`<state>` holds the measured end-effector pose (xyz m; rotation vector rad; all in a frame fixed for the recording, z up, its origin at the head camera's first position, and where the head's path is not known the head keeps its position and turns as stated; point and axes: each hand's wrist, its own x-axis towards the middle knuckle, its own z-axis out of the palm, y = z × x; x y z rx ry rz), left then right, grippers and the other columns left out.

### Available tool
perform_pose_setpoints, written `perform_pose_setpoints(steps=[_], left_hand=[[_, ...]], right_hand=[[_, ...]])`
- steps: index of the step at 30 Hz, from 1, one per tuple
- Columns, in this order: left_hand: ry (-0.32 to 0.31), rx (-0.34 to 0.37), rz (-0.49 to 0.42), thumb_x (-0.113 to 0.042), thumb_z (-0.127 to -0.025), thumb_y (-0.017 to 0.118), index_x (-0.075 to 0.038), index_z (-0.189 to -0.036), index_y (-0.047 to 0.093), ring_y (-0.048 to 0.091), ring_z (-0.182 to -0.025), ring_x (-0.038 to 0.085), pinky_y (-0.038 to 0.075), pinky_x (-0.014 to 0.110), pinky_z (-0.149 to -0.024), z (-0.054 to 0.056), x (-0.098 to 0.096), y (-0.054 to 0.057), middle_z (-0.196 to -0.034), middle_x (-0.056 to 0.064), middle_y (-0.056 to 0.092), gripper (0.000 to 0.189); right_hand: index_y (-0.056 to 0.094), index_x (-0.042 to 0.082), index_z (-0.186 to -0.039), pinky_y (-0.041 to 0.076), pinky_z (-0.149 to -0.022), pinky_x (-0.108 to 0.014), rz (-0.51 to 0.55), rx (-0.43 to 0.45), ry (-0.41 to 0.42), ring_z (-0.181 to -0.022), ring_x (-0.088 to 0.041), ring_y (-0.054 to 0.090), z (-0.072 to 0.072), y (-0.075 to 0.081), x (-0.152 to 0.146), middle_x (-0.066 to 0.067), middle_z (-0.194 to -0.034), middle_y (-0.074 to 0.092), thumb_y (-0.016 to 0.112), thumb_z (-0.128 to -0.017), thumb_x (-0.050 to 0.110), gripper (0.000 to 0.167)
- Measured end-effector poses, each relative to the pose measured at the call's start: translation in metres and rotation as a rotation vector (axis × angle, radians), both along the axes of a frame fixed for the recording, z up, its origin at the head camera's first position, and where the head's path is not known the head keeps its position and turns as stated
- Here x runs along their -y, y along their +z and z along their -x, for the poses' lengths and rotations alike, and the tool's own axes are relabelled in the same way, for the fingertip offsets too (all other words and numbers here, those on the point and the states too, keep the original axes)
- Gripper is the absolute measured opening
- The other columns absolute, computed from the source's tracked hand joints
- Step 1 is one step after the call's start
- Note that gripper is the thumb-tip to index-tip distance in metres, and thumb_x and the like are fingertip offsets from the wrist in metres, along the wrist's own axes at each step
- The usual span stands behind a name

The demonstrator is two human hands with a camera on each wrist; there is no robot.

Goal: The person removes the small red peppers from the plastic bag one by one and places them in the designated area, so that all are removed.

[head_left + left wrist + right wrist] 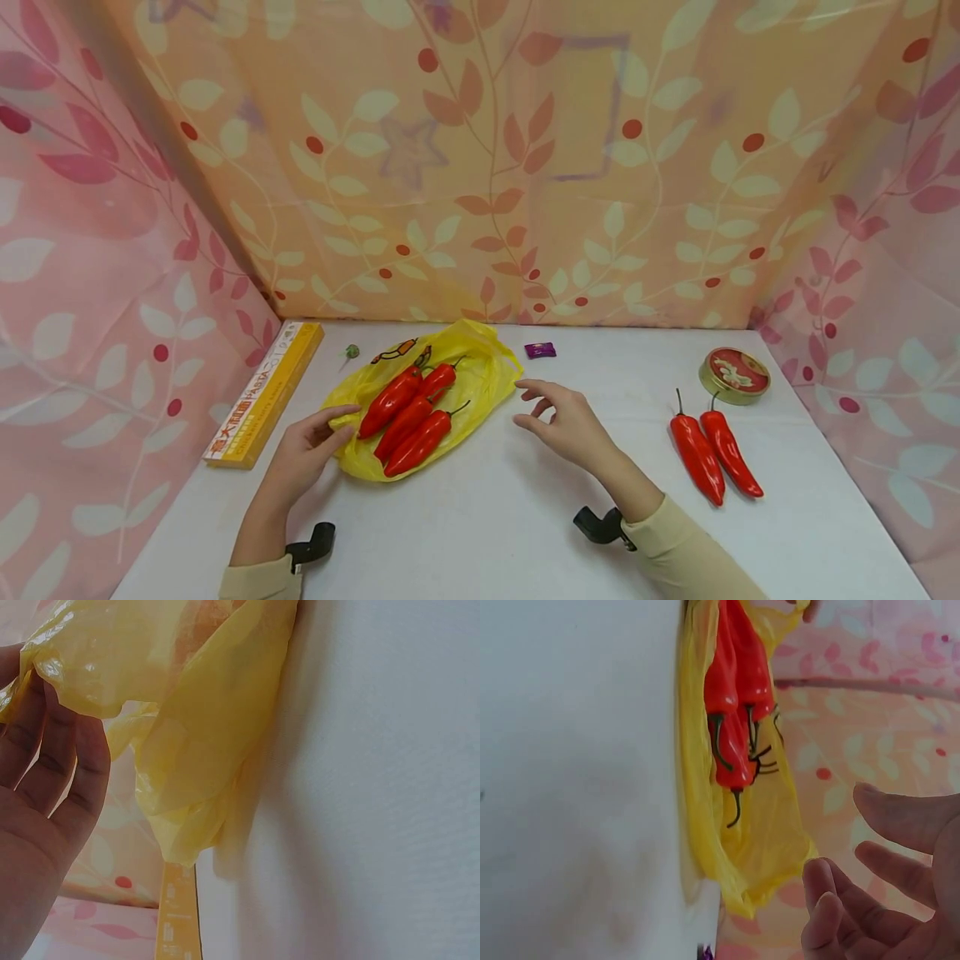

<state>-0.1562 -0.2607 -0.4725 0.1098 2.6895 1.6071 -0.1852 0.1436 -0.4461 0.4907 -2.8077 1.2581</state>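
A yellow plastic bag [480,379] lies spread on the white table, and several red chili peppers [420,442] with dark green stems rest on it. At the bag's left edge my left hand [300,454] pinches the thin plastic between thumb and fingers, as the left wrist view also shows. My right hand [566,425] hovers by the bag's right end, thumb and fingers apart, holding nothing. Its index fingertip is close to the bag's rim; whether they touch I cannot tell. Two more red chili peppers [697,458] lie side by side at the right.
A yellow and white pasta box [266,396] lies along the left edge. Behind the bag are a small green lollipop [352,352] and a purple wrapped candy [540,350]. A round red-and-gold tin [735,375] stands at the back right. Patterned cloth walls [487,167] enclose the table.
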Motion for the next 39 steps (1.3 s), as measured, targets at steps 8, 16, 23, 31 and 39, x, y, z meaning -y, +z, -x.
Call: perform_pose_setpoints(steps=[8,16,23,31,39], left_hand=[[-0.008,-0.007,0.004,-0.032,-0.099,0.066,-0.017,-0.134,0.065,0.054,-0.089,0.018,0.052,0.025,-0.072,0.001,0.000,0.001,-0.106,0.008,0.064,0.038],[-0.010,-0.012,0.014,-0.032,-0.099,0.065,-0.016,-0.134,0.065,0.055,-0.088,0.018,0.052,0.025,-0.071,0.002,0.002,0.000,-0.104,0.008,0.065,0.039],[-0.022,-0.020,0.007,-0.032,-0.099,0.065,-0.016,-0.134,0.065,0.055,-0.088,0.017,0.054,0.027,-0.073,0.003,0.003,-0.002,-0.106,0.007,0.066,0.038],[-0.015,-0.004,0.009,-0.033,-0.099,0.065,-0.018,-0.134,0.065,0.054,-0.090,0.018,0.053,0.025,-0.073,0.001,0.000,0.000,-0.109,0.007,0.065,0.038],[-0.009,0.002,0.008,-0.033,-0.099,0.065,-0.017,-0.133,0.065,0.054,-0.092,0.018,0.051,0.023,-0.073,0.000,0.000,0.000,-0.109,0.007,0.064,0.038]], right_hand=[[0.062,0.021,-0.136,0.056,-0.072,-0.023,0.088,0.111,0.091,-0.094,-0.016,0.066,0.007,-0.008,0.033,-0.010,-0.122,0.069,0.078,-0.090,0.026,0.049],[0.063,0.021,-0.134,0.057,-0.076,-0.029,0.156,0.202,0.163,-0.098,-0.019,0.066,0.016,-0.017,0.062,-0.013,-0.124,0.068,0.075,-0.091,0.032,0.046],[0.064,0.011,-0.133,0.057,-0.083,-0.033,0.156,0.254,0.248,-0.100,-0.022,0.066,0.027,-0.030,0.080,-0.014,-0.121,0.069,0.073,-0.093,0.035,0.048],[0.060,0.011,-0.138,0.056,-0.083,-0.036,0.109,0.306,0.232,-0.103,-0.023,0.064,0.032,-0.041,0.095,-0.012,-0.120,0.068,0.071,-0.094,0.037,0.052],[0.059,0.013,-0.139,0.056,-0.067,-0.032,0.115,0.410,0.174,-0.077,-0.019,0.063,0.037,-0.045,0.105,-0.008,-0.106,0.067,0.071,-0.094,0.038,0.053]])
